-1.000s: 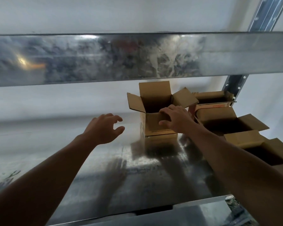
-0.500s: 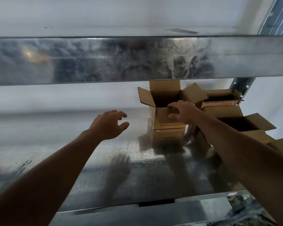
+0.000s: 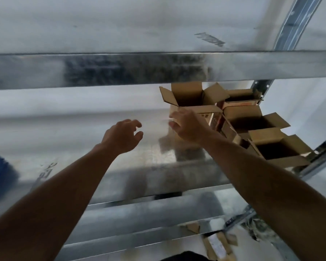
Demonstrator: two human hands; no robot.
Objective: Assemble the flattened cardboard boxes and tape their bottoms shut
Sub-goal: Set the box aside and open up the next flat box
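A: Hands?
B: My left hand (image 3: 123, 137) hovers over the shelf (image 3: 120, 166), fingers loose, empty; my right hand (image 3: 189, 128) is against the front of the open cardboard box (image 3: 188, 91), grip unclear.
A: Box?
B: Back of the shelf, beside other open boxes (image 3: 243, 113).

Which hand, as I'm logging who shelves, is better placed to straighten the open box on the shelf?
Right, probably. The right hand is at the front of the box, which stands beside the other boxes; its grip is unclear. The left hand hangs apart in the air, loosely curled, holding nothing.
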